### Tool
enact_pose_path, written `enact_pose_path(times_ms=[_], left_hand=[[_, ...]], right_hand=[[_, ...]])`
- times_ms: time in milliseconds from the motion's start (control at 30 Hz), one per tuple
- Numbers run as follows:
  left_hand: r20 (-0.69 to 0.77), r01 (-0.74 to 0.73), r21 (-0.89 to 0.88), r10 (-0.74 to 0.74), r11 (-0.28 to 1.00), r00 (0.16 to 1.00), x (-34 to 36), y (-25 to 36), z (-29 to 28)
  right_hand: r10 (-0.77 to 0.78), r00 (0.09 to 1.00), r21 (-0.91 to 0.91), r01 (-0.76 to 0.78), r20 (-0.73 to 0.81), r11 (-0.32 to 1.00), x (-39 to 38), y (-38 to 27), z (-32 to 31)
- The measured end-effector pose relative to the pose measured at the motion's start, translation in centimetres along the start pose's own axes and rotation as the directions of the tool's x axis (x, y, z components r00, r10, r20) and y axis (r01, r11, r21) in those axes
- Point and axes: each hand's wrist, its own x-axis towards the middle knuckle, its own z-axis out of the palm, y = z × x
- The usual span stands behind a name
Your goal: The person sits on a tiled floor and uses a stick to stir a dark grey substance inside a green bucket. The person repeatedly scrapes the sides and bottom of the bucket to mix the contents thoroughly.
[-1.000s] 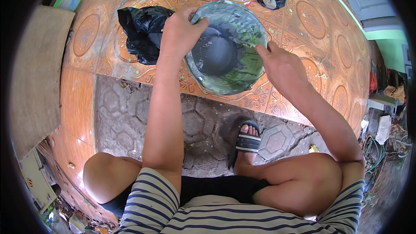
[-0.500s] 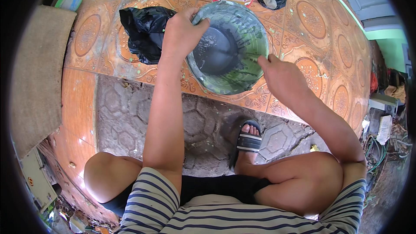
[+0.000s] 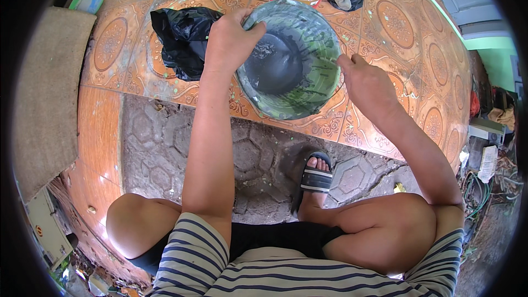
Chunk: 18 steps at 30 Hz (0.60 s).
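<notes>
Bucket (image 3: 291,60) on patterned orange tiles (image 3: 396,27) – left hand (image 3: 231,41) grips rim, right hand (image 3: 368,85) pinches rim.

Single head-worn fisheye, looking steeply down from close above; own forearms enter from lower edge, tiled floor (image 3: 137,38) fills upper frame.

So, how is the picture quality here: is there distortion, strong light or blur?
Head view: strong fisheye bending, so the edge of the tiled step curves and black corners frame the picture; bright daylight, with pale patches on the tiles at upper right; the left hand on the rim of the grey-green bucket and the right hand beside it look sharp; the rim areas are smeared.
</notes>
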Motion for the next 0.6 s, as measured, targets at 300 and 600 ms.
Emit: enact_pose_path(times_ms=[300,600], left_hand=[[-0.010,-0.002,-0.029,0.002,1.000,1.000,-0.2,0.4,-0.3],[0.000,0.025,-0.018,-0.025,1.000,1.000,-0.2,0.5,-0.2]], right_hand=[[-0.114,0.991,0.184,0.100,0.067,0.978,-1.4,-2.0,-0.2],[-0.038,0.996,-0.108,0.046,0.075,0.993,-0.6,-1.2,-0.1]])
